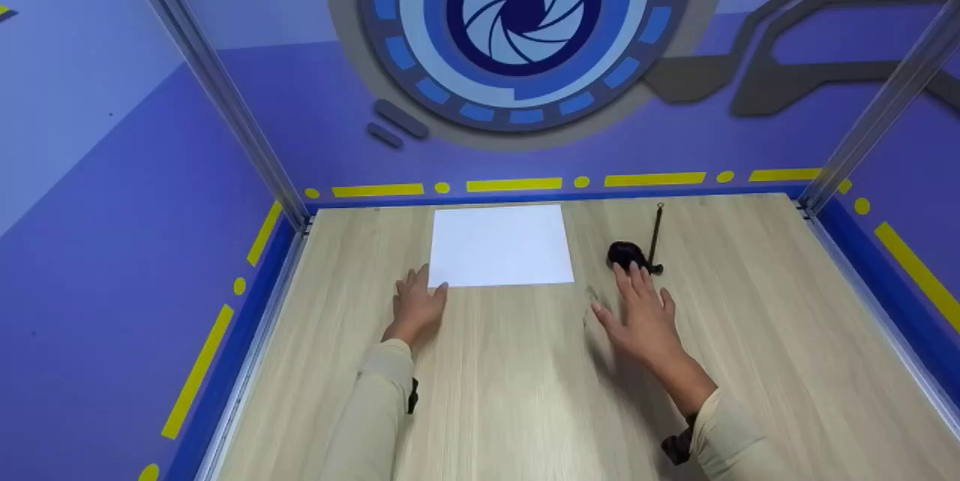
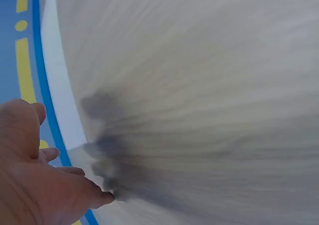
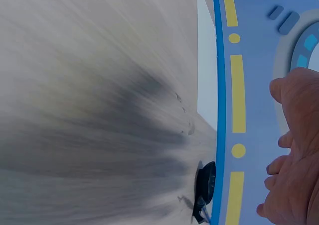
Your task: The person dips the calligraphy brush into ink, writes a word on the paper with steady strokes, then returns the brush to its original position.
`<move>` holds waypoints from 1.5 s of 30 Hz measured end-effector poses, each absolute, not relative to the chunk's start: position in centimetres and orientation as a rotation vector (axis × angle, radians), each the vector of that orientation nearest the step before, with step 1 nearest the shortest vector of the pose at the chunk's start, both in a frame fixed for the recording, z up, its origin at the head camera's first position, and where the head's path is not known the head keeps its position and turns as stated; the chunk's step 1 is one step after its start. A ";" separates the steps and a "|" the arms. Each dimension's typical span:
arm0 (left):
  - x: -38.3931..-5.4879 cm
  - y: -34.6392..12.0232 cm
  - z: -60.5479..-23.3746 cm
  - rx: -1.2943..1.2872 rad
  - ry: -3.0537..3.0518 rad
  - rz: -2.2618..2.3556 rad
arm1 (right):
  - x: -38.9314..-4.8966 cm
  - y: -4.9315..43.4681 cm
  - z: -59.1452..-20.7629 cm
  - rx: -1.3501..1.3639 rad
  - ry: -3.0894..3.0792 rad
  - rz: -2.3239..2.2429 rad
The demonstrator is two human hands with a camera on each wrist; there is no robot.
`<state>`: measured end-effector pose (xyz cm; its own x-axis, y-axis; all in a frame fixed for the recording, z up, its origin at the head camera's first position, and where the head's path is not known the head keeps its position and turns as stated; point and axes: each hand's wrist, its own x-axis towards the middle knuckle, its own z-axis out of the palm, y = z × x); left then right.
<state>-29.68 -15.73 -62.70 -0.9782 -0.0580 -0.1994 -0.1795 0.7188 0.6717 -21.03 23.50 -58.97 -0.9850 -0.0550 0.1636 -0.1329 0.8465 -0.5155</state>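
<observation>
A white sheet of paper [image 1: 501,246] lies flat toward the back of the wooden table. At its near left corner is my left hand [image 1: 415,308], fingers spread loosely and nothing held; whether it touches the paper I cannot tell. My right hand [image 1: 646,320], fingers extended and holding nothing, hovers above the table right of the paper. Just beyond its fingertips sits a small rounded black object [image 1: 625,253], partly covered by them in the head view. A thin dark rod [image 1: 656,235] with a small ring at its far end stands out beside it. The right wrist view shows the black object [image 3: 205,184] uncovered.
Left of my right thumb lies a small, faint, thin item [image 1: 591,297], too indistinct to name. A blue patterned wall [image 1: 285,113] rises behind the table [image 1: 510,376], with side panels and metal posts [image 1: 217,83] at the corners.
</observation>
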 end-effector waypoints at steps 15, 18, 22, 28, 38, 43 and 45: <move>-33.5 -16.3 -65.0 -0.160 2.817 0.990 | -20.5 25.2 -58.9 0.085 -2.806 0.878; -33.1 -16.4 -64.5 -0.161 2.824 0.925 | -20.7 25.3 -58.9 0.071 -2.815 0.911; -32.7 -16.3 -64.0 -0.168 2.812 0.837 | -20.8 25.4 -59.1 0.072 -2.828 0.930; -31.7 -16.1 -63.9 -0.116 2.821 0.777 | -21.0 25.1 -59.2 0.067 -2.792 0.993; -29.9 -16.5 -64.6 -0.014 2.774 0.710 | -21.9 25.1 -59.4 0.044 -2.617 1.068; -28.9 -16.9 -65.9 0.007 2.751 0.701 | -22.5 25.4 -59.7 0.070 -2.534 0.992; -28.4 -17.0 -66.4 0.027 2.752 0.691 | -22.6 25.7 -59.7 0.055 -2.520 0.996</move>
<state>-28.42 -17.01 -66.38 -0.9541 0.0905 -0.2854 -0.0551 0.8839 0.4644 -22.61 25.69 -59.69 -0.9078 0.1172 0.4027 -0.1898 0.7414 -0.6436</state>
